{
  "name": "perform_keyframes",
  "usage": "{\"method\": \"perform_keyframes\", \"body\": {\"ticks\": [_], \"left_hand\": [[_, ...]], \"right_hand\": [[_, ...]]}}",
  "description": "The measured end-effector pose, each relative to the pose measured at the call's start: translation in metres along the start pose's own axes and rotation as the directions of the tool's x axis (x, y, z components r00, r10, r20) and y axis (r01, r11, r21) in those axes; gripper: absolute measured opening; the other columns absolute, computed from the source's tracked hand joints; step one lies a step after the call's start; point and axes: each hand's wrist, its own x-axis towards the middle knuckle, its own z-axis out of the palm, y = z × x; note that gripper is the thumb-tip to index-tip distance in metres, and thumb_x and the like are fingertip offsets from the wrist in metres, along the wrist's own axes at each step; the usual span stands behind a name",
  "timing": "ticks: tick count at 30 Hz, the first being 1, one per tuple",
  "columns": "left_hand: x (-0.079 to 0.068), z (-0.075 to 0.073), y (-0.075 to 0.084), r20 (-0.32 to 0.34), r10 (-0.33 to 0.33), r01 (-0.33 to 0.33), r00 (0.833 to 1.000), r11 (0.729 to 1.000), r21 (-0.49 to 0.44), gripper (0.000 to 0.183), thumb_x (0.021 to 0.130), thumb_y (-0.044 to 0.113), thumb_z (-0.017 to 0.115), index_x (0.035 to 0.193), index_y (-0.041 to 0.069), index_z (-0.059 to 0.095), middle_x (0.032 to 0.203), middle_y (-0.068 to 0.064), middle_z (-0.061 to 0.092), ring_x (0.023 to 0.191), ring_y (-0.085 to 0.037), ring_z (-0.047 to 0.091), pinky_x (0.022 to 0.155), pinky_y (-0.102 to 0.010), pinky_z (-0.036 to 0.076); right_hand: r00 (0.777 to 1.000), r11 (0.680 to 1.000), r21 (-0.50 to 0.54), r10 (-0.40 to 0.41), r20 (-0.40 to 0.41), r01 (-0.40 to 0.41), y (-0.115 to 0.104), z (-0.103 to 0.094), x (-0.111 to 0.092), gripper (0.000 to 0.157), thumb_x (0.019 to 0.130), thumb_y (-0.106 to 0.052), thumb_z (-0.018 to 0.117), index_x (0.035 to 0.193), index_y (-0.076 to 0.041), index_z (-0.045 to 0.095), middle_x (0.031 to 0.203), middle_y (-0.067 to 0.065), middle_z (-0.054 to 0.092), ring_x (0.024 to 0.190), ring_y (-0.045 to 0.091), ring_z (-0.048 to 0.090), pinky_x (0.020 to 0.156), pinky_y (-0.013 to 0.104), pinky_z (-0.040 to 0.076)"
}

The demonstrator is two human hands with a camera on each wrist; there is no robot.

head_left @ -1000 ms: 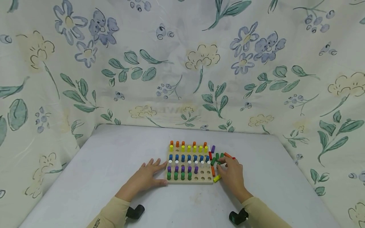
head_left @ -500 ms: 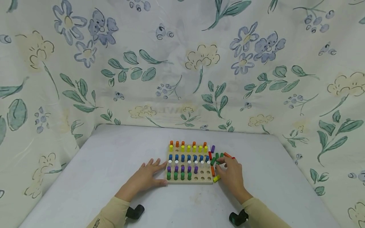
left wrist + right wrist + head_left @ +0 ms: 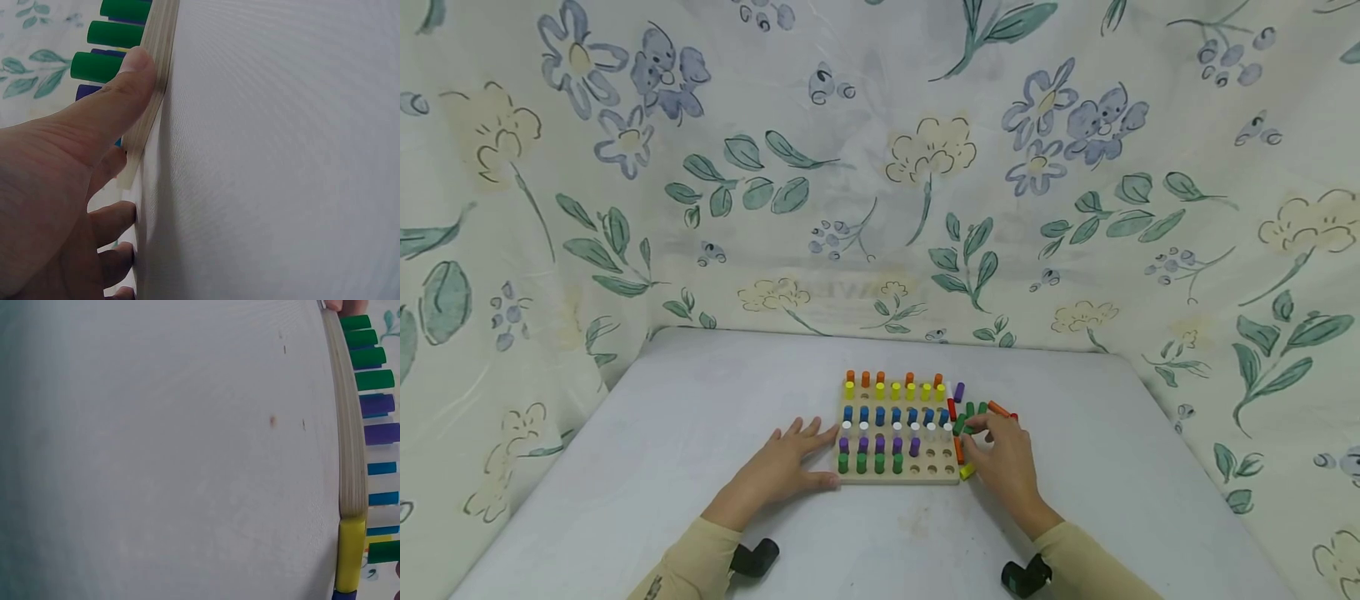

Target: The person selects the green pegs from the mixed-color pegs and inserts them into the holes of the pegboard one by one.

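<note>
white tabletop (image 3: 685,392) bears pegboard (image 3: 925,479), whole only in head view

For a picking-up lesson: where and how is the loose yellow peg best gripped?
Probably pinch the yellow peg across its round middle, coming from above and the near side: it lies on its side, the board close on its left, the right hand close on its right.

The left sleeve (image 3: 692,557) is pale tan with a small dark marking (image 3: 653,588); the right sleeve (image 3: 1093,560) is tan too. A stubby black device (image 3: 764,557) shows beside each.
</note>
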Motion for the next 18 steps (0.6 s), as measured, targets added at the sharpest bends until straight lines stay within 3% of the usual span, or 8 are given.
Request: {"method": "perform_keyframes", "body": {"ticks": [7, 18], "left_hand": [[-0.0011, -0.0007, 0.0015, -0.001, -0.003, 0.003, 1.0, 1.0, 0.0, 0.087, 0.08, 0.058, 0.079, 0.153, 0.02, 0.049, 0.16, -0.02, 0.037, 0.151, -0.047, 0.02, 0.122, -0.065, 0.011], [0.0003, 0.0014, -0.001, -0.008, 0.0, 0.0, 1.0, 1.0, 0.003, 0.087, 0.08, 0.059, 0.079, 0.153, 0.02, 0.05, 0.16, -0.019, 0.037, 0.151, -0.047, 0.02, 0.122, -0.065, 0.011]], "right_hand": [[1.0, 1.0, 0.005, -0.013, -0.009, 0.013, -0.0017, 0.0017, -0.001, 0.016, 0.087, -0.015, 0.081, 0.101, -0.011, 0.074, 0.092, -0.001, 0.071, 0.082, 0.016, 0.057, 0.077, 0.037, 0.045], [0.998, 0.999, 0.044, 0.024, 0.064, -0.027, -0.0088, 0.0008, -0.0028, 0.016, 0.089, -0.018, 0.079, 0.103, -0.013, 0.073, 0.096, -0.003, 0.071, 0.085, 0.014, 0.056, 0.077, 0.033, 0.048]]}}
